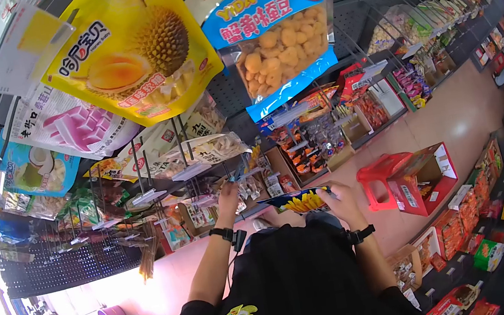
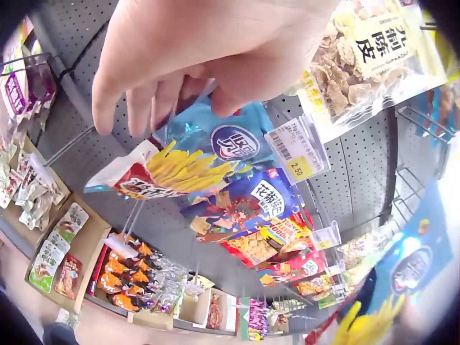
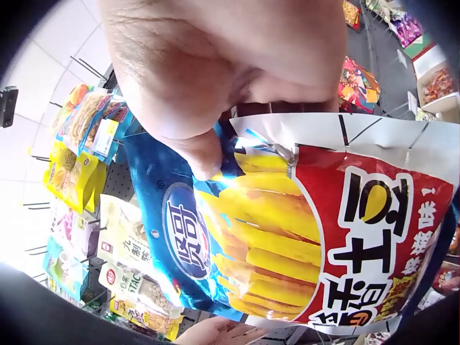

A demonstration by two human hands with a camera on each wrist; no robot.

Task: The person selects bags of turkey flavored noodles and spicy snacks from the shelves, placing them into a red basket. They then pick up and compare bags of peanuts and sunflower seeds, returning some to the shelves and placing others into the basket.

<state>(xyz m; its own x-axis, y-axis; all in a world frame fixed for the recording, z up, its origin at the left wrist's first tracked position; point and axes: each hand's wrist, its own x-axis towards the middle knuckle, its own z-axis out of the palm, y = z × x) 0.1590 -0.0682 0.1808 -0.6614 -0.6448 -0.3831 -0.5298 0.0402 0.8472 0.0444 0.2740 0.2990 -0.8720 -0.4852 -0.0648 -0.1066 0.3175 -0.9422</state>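
Observation:
In the right wrist view my right hand grips a blue, white and red snack bag by its blue end, thumb across the front. Yellow potato sticks are printed on the bag. The head view shows this hand holding it low before my body. My left hand is up at the rack. In the left wrist view, that hand pinches the upper part of a similar potato-stick bag with thumb and index finger, the other fingers pointing down. This bag hangs beside a price tag.
Large hanging packs, a yellow durian bag and a bean bag, jut out overhead. More snack bags hang below the left hand. A red stool and a red box stand at the right on the floor.

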